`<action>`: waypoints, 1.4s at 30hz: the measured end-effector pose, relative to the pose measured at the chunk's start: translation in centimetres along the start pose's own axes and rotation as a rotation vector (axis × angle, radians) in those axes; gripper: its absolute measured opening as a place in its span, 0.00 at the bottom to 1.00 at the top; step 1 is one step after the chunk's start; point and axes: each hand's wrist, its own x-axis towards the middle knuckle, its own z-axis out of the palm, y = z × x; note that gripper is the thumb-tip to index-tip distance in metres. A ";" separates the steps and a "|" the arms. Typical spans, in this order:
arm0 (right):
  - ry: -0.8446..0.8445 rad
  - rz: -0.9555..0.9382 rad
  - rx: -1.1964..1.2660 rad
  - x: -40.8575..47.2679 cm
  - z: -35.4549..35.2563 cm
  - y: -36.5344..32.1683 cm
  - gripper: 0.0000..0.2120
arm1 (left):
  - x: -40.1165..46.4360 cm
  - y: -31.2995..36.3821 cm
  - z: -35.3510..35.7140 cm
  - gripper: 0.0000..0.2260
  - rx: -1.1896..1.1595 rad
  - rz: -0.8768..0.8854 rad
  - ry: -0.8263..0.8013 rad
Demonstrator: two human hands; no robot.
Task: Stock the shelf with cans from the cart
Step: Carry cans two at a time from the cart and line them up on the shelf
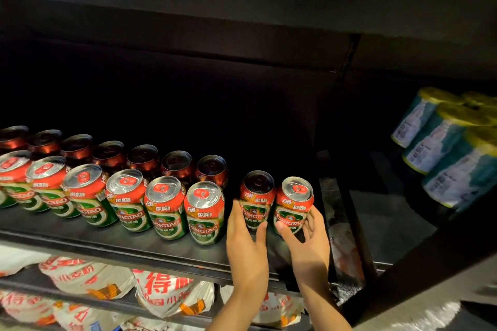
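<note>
head view: two upright cans (257, 200) are gripped on the shelf (113, 243), one in each hand, left hand (246, 236) and right hand (309, 234), a gap being left toward the row (126, 196).

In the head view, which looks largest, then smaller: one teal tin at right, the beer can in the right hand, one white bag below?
1. White bag, largest.
2. Teal tin.
3. Beer can in the right hand, smallest.
The tin sits nearer the camera, so 2 and 3 are unsure.

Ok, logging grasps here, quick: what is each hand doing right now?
Left hand: grips a red-and-green metal beer can standing on the dark shelf.
Right hand: fingers curled round the neighbouring red-and-green can.
</note>
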 end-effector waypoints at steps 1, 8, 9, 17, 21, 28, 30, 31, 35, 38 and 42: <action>-0.001 -0.001 0.000 0.1 0.0 0.0 0.33 | -0.1 0.3 0.3 0.31 0.000 -0.013 0.015; -0.004 -0.055 -0.055 0.2 0.4 0.6 0.31 | -0.1 0.6 1.0 0.30 0.017 0.019 0.075; -0.004 -0.061 -0.063 0.2 0.4 0.6 0.31 | -0.1 0.7 1.1 0.30 0.020 0.016 0.080; 0.006 -0.056 -0.061 0.1 0.7 -0.1 0.29 | 0.4 0.7 1.4 0.26 0.059 -0.001 0.150; 0.011 -0.059 -0.063 0.2 0.9 -0.1 0.29 | 0.4 0.7 1.5 0.25 0.100 0.022 0.173; 0.002 -0.059 -0.106 0.5 1.4 0.2 0.31 | 0.6 1.1 1.6 0.26 0.074 -0.034 0.185; -0.001 -0.058 -0.113 0.6 1.5 0.4 0.31 | 0.8 1.1 1.6 0.25 0.081 -0.038 0.189; -0.001 -0.057 -0.121 0.6 1.5 0.4 0.31 | 0.9 1.1 1.6 0.25 0.085 -0.041 0.191; -0.006 -0.059 -0.158 0.9 1.7 0.6 0.31 | 1.3 0.8 1.7 0.23 0.089 -0.039 0.203; -0.010 -0.054 -0.190 1.2 2.0 0.5 0.32 | 1.4 0.8 1.7 0.22 0.092 -0.037 0.215; -0.013 -0.073 -0.217 1.3 2.2 0.4 0.31 | 1.5 1.0 1.8 0.23 0.101 -0.038 0.222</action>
